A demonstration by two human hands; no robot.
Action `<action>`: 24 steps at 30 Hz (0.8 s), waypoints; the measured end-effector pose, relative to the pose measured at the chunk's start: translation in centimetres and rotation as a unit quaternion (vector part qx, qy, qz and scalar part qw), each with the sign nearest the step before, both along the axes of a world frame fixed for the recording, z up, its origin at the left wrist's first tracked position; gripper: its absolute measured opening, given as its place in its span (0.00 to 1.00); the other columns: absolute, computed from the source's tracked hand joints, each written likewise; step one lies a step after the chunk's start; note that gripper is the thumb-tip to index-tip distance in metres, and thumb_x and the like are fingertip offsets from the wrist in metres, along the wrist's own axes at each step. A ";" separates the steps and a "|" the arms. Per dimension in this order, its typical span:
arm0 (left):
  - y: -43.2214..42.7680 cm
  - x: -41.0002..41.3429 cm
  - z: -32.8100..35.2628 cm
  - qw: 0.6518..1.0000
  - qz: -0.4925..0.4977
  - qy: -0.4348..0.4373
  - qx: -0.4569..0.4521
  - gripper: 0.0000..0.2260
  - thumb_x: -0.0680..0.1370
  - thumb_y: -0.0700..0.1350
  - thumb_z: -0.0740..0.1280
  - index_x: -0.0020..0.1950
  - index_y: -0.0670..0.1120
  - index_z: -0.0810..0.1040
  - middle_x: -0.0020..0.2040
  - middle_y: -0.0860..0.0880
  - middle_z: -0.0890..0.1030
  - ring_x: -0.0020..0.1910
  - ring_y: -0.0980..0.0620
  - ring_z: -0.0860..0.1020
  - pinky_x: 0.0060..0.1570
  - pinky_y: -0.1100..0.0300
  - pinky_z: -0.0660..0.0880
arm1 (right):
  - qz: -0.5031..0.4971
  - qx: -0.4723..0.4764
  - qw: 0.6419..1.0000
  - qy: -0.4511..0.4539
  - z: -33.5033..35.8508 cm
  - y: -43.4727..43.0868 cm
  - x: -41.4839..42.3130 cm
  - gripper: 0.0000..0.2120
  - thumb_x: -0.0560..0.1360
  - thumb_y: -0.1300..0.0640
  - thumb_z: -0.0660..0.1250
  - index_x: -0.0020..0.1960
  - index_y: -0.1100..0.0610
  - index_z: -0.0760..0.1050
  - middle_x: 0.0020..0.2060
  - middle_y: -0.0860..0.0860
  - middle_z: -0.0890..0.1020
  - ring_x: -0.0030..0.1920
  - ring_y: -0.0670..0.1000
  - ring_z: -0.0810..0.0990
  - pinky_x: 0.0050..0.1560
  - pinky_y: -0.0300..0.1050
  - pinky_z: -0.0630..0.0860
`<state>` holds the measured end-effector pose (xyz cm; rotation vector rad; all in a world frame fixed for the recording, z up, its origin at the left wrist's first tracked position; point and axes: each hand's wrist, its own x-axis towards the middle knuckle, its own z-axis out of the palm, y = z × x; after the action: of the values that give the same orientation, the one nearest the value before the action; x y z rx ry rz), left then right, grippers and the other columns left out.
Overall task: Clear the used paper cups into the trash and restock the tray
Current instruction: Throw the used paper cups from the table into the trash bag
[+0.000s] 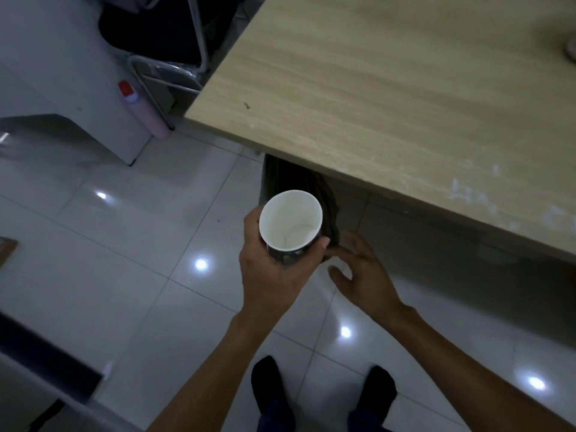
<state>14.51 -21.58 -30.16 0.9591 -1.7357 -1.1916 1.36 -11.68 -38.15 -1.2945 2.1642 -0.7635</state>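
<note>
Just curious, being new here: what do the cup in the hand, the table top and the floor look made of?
Cup: likely paper, matte white inside, dark printed outside, thin rim.
Table top: pale wood-grain, probably laminate board; matte, scuffed white near the edge.
Floor: glazed tile, glossy, grout lines and lamp reflections.

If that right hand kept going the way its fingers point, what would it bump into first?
Most likely the dark bag under the table: the right hand points at its lower folds, nearly touching. The cup in the left hand sits just beside that line; depth is unclear.
</note>
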 end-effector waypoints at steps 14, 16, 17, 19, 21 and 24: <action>-3.4 -2.2 -9.3 0.990 0.000 -0.118 0.081 0.31 0.66 0.50 0.79 0.63 0.51 0.67 0.53 0.62 0.74 0.50 0.67 0.75 0.46 0.78 0.71 | -0.032 0.246 0.957 -0.148 -7.5 -7.0 -2.5 0.26 0.71 0.42 0.68 0.67 0.47 0.71 0.62 0.52 0.77 0.63 0.57 0.74 0.68 0.59 0.65; -3.9 -2.5 -9.8 0.987 0.006 -0.136 0.085 0.31 0.67 0.50 0.78 0.64 0.47 0.68 0.54 0.58 0.75 0.49 0.66 0.74 0.45 0.80 0.70 | -0.053 0.200 0.968 -0.144 -6.8 -5.8 -2.0 0.19 0.73 0.49 0.68 0.63 0.52 0.75 0.58 0.55 0.80 0.58 0.56 0.77 0.63 0.54 0.71; -4.1 -2.7 -10.0 0.986 0.008 -0.142 0.091 0.31 0.68 0.50 0.78 0.64 0.46 0.68 0.55 0.57 0.75 0.50 0.65 0.74 0.45 0.80 0.70 | -0.066 0.179 0.971 -0.142 -6.5 -5.2 -1.7 0.17 0.73 0.52 0.67 0.62 0.54 0.76 0.56 0.56 0.81 0.55 0.56 0.78 0.59 0.51 0.74; -4.5 -3.1 -10.4 0.984 0.013 -0.145 0.107 0.30 0.68 0.50 0.78 0.64 0.47 0.67 0.56 0.55 0.75 0.54 0.61 0.75 0.46 0.78 0.71 | -0.082 0.151 0.974 -0.146 -5.8 -3.9 -1.3 0.15 0.74 0.55 0.67 0.60 0.55 0.77 0.52 0.56 0.82 0.52 0.56 0.80 0.54 0.48 0.77; -4.7 -3.5 -11.0 0.980 0.020 -0.160 0.116 0.30 0.68 0.52 0.77 0.64 0.48 0.67 0.57 0.54 0.76 0.55 0.57 0.76 0.48 0.70 0.74 | -0.088 0.140 0.973 -0.159 -5.4 -2.9 -1.3 0.15 0.74 0.57 0.66 0.61 0.54 0.77 0.53 0.55 0.82 0.54 0.55 0.80 0.54 0.47 0.77; -4.5 -3.7 -11.9 0.967 0.031 -0.223 0.116 0.32 0.67 0.59 0.76 0.64 0.47 0.67 0.58 0.50 0.79 0.57 0.51 0.77 0.52 0.57 0.76 | -0.099 0.124 0.973 -0.169 -4.6 -2.2 -1.6 0.18 0.74 0.58 0.67 0.64 0.56 0.75 0.58 0.53 0.80 0.58 0.52 0.78 0.58 0.44 0.75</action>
<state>10.86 -26.11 -42.04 1.5067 -1.9151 -1.2221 -0.23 -13.85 -42.80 -0.7690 2.0489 -0.7041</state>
